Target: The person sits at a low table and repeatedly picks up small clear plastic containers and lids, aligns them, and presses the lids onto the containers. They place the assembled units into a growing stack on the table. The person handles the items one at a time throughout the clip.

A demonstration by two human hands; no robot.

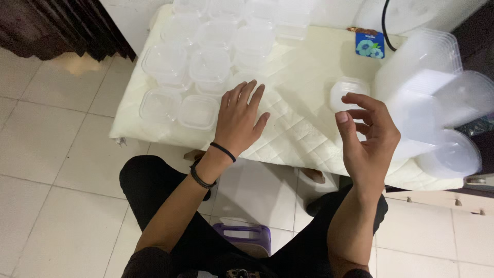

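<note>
Clear plastic containers (198, 110) crowd beside the spread left hand (241, 119); the right hand (369, 135) curls loosely, holding nothing.

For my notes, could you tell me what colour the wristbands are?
Black: two thin wristbands on the left hand, head view.

Clear glossy plastic containers (198, 110), quilted cloth (298, 92)

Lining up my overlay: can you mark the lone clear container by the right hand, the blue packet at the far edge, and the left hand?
lone clear container (346, 92): head view, on its lid.
blue packet (369, 45): head view, middle of its printed face.
left hand (239, 119): head view, back of the hand.
</note>
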